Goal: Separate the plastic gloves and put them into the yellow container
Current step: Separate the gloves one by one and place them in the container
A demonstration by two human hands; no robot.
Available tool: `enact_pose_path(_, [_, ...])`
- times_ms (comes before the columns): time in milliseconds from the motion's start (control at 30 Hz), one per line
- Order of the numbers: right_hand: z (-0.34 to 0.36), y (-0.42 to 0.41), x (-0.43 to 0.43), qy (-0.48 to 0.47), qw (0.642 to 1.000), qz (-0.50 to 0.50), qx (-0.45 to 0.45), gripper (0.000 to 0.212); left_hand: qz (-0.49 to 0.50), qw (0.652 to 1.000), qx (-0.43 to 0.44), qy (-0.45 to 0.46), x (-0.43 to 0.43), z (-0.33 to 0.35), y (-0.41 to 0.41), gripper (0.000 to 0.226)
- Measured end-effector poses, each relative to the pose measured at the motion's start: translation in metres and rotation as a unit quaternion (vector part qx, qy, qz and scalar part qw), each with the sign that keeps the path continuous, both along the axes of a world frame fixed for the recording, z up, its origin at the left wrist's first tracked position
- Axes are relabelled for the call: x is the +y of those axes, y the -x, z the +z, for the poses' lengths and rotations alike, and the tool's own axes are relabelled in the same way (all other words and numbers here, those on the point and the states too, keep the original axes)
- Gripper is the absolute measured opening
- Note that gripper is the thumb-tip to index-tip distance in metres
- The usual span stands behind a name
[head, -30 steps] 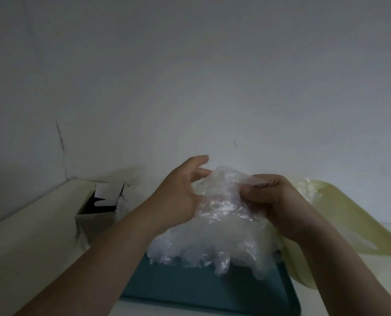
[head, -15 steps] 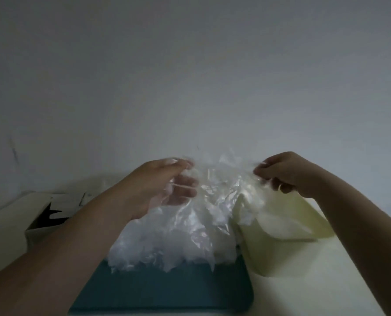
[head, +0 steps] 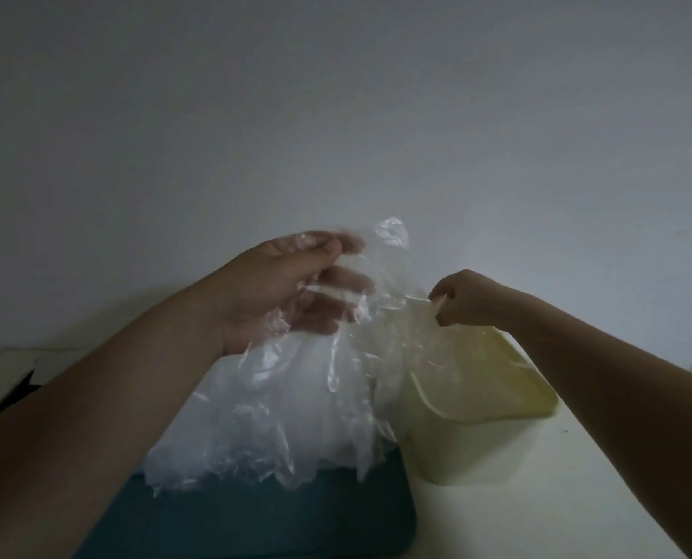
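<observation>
Two hands up in the air, both on plastic. Left hand [head: 287, 292] grips the top of the bunch of gloves [head: 271, 409], fingers curled round it, a bit blurred. The bunch hangs down over the teal tray [head: 275, 518], lower tips touching it or just above, can't tell. Right hand [head: 467, 302] pinches a single glove [head: 396, 320], fingers clamped tight. The film is stretched between the hands, just above the near-left rim of the yellow container [head: 473, 449], which stands on the surface [head: 578, 510] right beside the tray. Risks, my guess: the film is thin and clingy, so a second glove could drag out with the first, or the sheet could tear at the pinch if pulled hard. A loose left grip could let the whole bunch slip onto the tray. The light glove may also cling to the right fingers or drape over the rim instead of dropping inside
</observation>
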State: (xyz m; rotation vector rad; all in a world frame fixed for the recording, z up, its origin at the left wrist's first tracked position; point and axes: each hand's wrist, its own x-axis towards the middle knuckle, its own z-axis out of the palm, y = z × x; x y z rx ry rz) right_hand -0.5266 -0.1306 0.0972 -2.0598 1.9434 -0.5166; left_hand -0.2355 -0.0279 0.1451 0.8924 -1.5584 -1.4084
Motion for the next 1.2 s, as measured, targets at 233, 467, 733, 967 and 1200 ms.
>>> enact_pose_path(233, [-0.002, 0.002, 0.001, 0.037, 0.997, -0.046, -0.041, 0.034, 0.003, 0.999, -0.017, -0.029, -0.034, -0.012, 0.048, 0.019])
enact_pose_path(467, [0.01, 0.042, -0.003, 0.175, 0.943, -0.11, -0.26, 0.023, 0.041, 0.997, -0.054, -0.038, -0.087, -0.041, 0.123, 0.006])
enact_pose_path(733, [0.029, 0.005, 0.056, -0.013, 0.998, 0.024, 0.048, 0.042, 0.13, 0.965, -0.223, -0.053, -0.138, -0.081, 0.177, 0.011])
enact_pose_path(967, [-0.043, -0.037, 0.031, -0.199, 0.953, 0.115, 0.198, 0.067, 0.235, 0.966, -0.096, 0.048, -0.132, -0.068, 0.147, 0.018])
enact_pose_path(1200, [-0.064, -0.042, 0.013, -0.251, 0.902, 0.122, 0.328, 0.046, 0.124, 0.886, -0.405, 0.188, -0.074, -0.087, 0.059, 0.017])
